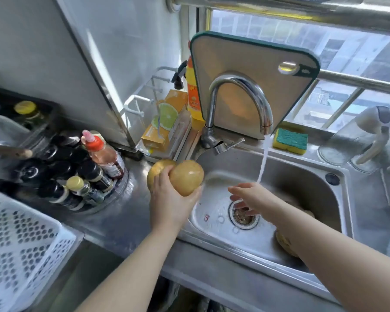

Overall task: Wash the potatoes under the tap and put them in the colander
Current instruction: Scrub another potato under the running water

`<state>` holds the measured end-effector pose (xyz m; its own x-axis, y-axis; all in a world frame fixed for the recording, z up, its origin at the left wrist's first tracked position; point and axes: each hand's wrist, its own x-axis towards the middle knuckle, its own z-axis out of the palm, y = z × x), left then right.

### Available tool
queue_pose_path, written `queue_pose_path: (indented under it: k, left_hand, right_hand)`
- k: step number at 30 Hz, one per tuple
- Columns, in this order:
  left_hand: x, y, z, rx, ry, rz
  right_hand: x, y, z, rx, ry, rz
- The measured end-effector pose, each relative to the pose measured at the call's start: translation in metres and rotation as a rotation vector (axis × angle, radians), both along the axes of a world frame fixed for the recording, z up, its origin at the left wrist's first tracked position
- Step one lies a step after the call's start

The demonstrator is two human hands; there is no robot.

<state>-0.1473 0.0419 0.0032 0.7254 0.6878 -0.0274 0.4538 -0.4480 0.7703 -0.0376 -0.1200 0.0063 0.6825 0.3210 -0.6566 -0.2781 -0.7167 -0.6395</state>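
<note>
2 potatoes (186, 177) are gripped in the left hand (167, 201); the right hand (250, 197) is held open, empty. 1 potato (284, 243) remains in the sink (302, 176); none seen in the colander (20, 244).

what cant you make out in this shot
Head view only:
1. Brown potato in the stainless steel sink: mostly hidden under the right arm; count there unclear.
2. White perforated plastic colander: cut off by left and bottom edges.
3. Dark sauce bottles: labels too blurred to read.

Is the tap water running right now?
On. A thin white stream falls from the tap down into the sink.
</note>
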Motion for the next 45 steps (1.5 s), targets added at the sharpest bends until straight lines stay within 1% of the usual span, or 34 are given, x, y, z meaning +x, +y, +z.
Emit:
queue_pose_path:
  k: [2,4,7,11,14,17,21,24,26,27,30,31,33,35,37,38,40,41,43,45]
  left_hand:
    - [-0.005,0.017,0.004,0.013,-0.049,0.153]
    - [-0.011,0.035,0.004,0.003,-0.035,0.284]
    - [-0.027,0.05,-0.004,-0.06,0.01,0.401]
    - [-0.042,0.05,-0.021,-0.154,0.035,0.471]
    - [-0.043,0.051,-0.03,-0.205,0.117,0.517]
    - [-0.042,0.054,-0.037,-0.233,0.175,0.526]
    - [-0.037,0.057,-0.04,-0.23,0.204,0.531]
    - [-0.034,0.06,-0.04,-0.236,0.24,0.5]
    - [-0.036,0.06,-0.039,-0.198,0.278,0.461]
    - [-0.038,0.059,-0.039,-0.147,0.295,0.442]
    - [-0.043,0.049,-0.035,0.09,0.273,0.372]
    - [-0.043,0.044,-0.033,0.194,0.23,0.338]
    - [-0.039,0.034,-0.028,0.376,0.086,0.223]
    - [-0.028,0.02,-0.025,0.446,-0.071,0.014]
    - [-0.012,0.0,-0.023,0.379,-0.122,-0.244]
    - [-0.004,-0.009,-0.022,0.298,-0.095,-0.355]
    - [0.012,-0.028,-0.028,0.138,0.065,-0.524]
    - [0.021,-0.036,-0.034,0.095,0.171,-0.59]
    - [0.035,-0.049,-0.045,0.055,0.354,-0.71]
    - [0.047,-0.061,-0.055,0.038,0.457,-0.78]
  right_hand:
    - [-0.003,0.013,0.0,0.018,0.003,0.027]
    - [-0.008,0.026,0.001,0.027,0.004,0.063]
    - [-0.016,0.042,-0.002,0.026,0.012,0.117]
    - [-0.025,0.053,-0.009,0.034,0.04,0.134]
    - [-0.027,0.057,-0.012,0.028,0.032,0.143]
    - [-0.027,0.059,-0.011,0.031,0.033,0.139]
    - [-0.026,0.058,-0.012,0.036,0.042,0.138]
    - [-0.026,0.057,-0.014,0.034,0.042,0.138]
    - [-0.026,0.057,-0.016,0.033,0.043,0.135]
    - [-0.027,0.057,-0.016,0.031,0.046,0.131]
    - [-0.027,0.057,-0.019,0.029,0.054,0.135]
    - [-0.027,0.055,-0.019,0.024,0.05,0.141]
    - [-0.024,0.048,-0.02,0.015,0.036,0.15]
    - [-0.018,0.034,-0.024,-0.003,0.002,0.15]
    - [-0.01,0.01,-0.029,-0.077,-0.082,0.176]
    - [-0.005,-0.004,-0.033,-0.141,-0.129,0.199]
    - [0.006,-0.035,-0.041,-0.283,-0.178,0.226]
    - [0.011,-0.053,-0.047,-0.347,-0.189,0.233]
    - [0.018,-0.085,-0.06,-0.485,-0.243,0.273]
    - [0.023,-0.112,-0.072,-0.631,-0.323,0.374]
